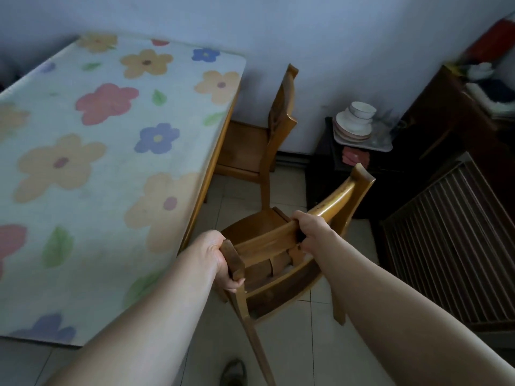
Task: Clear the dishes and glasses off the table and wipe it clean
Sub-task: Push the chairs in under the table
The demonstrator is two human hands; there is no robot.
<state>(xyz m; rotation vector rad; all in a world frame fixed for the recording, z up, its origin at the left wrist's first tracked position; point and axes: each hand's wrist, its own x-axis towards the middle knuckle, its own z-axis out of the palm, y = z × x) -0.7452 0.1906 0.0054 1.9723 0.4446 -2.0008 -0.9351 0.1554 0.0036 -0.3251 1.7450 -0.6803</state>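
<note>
Head view looks down on a long desk (111, 151) under a pale cloth printed with big pastel flowers; it fills the left side, its long axis running away from the person and its right edge facing the chairs. One honey-coloured wooden chair (278, 121) stands at the far end of that edge. A second, matching wooden chair (262, 221) stands nearer, just beside the edge, with its seat beyond the backrest and its top rail slanting from near-left to far-right. No dishes show on the cloth. A stack of white plates with a bowl on top (354, 126) sits on a pale tray (381, 147) on a dark low cabinet (328, 174), well apart to the right. Both hands grip the near chair's top rail: the left hand (214, 254) at its desk-side end, the right hand (312, 232) farther along. Tucking the chair in would likely mean swinging it leftward, with the left hand as pivot.
</note>
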